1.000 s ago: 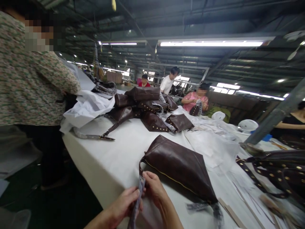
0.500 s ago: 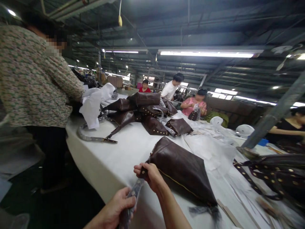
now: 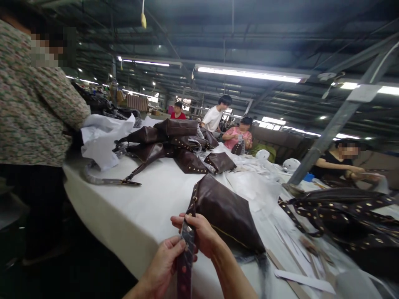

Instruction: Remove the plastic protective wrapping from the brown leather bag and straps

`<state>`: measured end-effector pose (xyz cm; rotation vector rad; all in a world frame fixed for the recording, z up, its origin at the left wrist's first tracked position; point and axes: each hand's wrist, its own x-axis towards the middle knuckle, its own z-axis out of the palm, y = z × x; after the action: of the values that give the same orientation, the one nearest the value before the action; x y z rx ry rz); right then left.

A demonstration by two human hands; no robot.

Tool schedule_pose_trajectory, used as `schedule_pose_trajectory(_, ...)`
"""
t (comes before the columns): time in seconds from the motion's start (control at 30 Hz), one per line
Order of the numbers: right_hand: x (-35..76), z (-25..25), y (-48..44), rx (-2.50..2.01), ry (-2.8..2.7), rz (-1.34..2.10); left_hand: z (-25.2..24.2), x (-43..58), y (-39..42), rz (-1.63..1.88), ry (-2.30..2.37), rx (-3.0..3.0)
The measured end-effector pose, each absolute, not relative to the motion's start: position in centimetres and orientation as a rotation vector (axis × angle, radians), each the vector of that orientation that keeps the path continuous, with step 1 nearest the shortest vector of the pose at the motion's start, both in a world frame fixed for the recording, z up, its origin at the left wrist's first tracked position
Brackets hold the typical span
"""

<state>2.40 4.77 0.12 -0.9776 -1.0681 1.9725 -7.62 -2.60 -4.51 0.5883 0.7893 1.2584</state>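
Pinching a studded strap (image 3: pixel 185 275) at bottom centre between thumb and fingers of the left hand (image 3: pixel 163 261), and just above with the right hand (image 3: pixel 204 234), half-curled. Beyond, right of centre on the worktop (image 3: pixel 146 201), a brown bag (image 3: pixel 229 207); farther back, piled bags (image 3: pixel 177 128).

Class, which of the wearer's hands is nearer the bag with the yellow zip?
Right. The right hand holds the strap beside the bag; the left hand grips it farther down.

The strap (image 3: pixel 185 268) was cut off by the bottom edge, and the brown bag (image 3: pixel 226 209) was partly hidden by the right hand (image 3: pixel 202 234). The dark strip (image 3: pixel 264 270) below was blurred.
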Motion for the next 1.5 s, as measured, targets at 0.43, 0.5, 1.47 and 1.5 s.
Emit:
schedule_pose_trajectory(0.43, 1.1, -2.4, 3.6, -1.406, -0.942, 1.928, -8.1, -9.1, -4.8, 1.155, 0.893, 0.583)
schedule_pose_trajectory(0.5, 1.1, -3.0, 3.2, -1.449, -1.130, 1.779, -8.4, -8.8, -5.3, 1.138, 0.876, 0.507)
schedule_pose_trajectory(1.47, 7.4, -3.6, 3.3, -0.802, -2.710, 0.010, -9.0, -9.5, -3.4, 0.928, 0.810, 0.006)
schedule_pose_trajectory(1.5, 7.0, -3.8, 3.6, -0.794, -2.727, 0.050, -9.0, -9.7, -3.3, 0.904, 0.794, -0.002)
